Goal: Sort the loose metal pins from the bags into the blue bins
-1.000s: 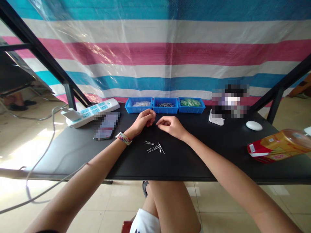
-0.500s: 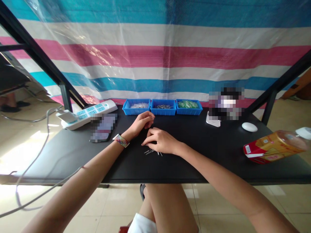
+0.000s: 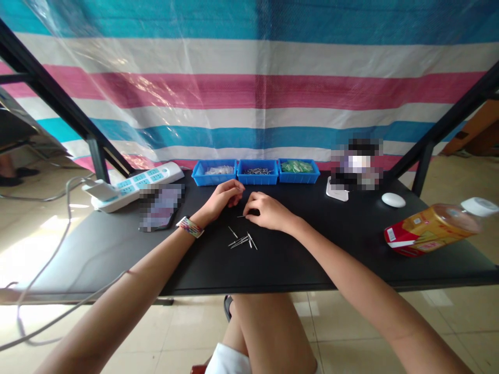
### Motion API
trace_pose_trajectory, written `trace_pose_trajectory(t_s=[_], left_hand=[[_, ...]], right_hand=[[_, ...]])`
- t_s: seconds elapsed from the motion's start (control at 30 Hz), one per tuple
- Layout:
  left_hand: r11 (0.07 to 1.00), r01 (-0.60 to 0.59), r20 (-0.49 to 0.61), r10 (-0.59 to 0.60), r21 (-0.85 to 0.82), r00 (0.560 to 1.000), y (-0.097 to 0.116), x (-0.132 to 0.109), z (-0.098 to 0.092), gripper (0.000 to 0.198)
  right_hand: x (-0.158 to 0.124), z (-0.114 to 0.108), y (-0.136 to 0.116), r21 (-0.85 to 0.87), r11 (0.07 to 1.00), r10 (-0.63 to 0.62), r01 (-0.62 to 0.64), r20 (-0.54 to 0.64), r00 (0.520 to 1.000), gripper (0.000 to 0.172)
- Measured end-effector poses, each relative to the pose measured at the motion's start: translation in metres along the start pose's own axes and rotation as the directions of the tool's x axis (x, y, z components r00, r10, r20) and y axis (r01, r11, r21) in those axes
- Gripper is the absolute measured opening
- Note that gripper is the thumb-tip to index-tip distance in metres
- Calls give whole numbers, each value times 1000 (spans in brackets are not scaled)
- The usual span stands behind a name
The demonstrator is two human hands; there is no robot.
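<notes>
My right hand pinches a thin metal blind rivet between thumb and fingertips, its pin pointing left. Close by on the left, my left hand has its fingers curled in; whatever they hold, if anything, is hidden. It rests just in front of the blue bins. Several loose blind rivets lie in a small pile on the black table, nearer to me than both hands. More of the same metal pieces fill the middle blue bin.
The left blue bin holds whitish clear pieces, the right blue bin green ones. A power strip and a phone lie left. Right are a white case, a white oval object and a drink bottle.
My right hand has moved up and away from the pile, now with a rivet in its fingertips, uncovering the pile. The left hand stays near the bins. The view has shifted slightly.
</notes>
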State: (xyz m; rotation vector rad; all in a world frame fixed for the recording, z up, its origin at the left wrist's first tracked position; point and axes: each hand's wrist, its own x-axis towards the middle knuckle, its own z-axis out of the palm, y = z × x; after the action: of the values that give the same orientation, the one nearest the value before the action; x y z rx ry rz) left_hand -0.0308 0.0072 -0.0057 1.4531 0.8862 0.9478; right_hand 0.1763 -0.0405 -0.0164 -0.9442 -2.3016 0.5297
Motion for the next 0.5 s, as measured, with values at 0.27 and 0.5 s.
trace_pose_trajectory(t_s=[0.27, 0.5], left_hand=[[990, -6, 71, -4, 142, 997, 3, -1, -1, 36], [988, 18, 97, -33, 154, 995, 1, 0, -3, 36]], right_hand=[[6, -3, 18, 357, 925, 219, -127, -232, 948, 6], [7, -3, 14, 444, 889, 257, -113, -279, 925, 19]])
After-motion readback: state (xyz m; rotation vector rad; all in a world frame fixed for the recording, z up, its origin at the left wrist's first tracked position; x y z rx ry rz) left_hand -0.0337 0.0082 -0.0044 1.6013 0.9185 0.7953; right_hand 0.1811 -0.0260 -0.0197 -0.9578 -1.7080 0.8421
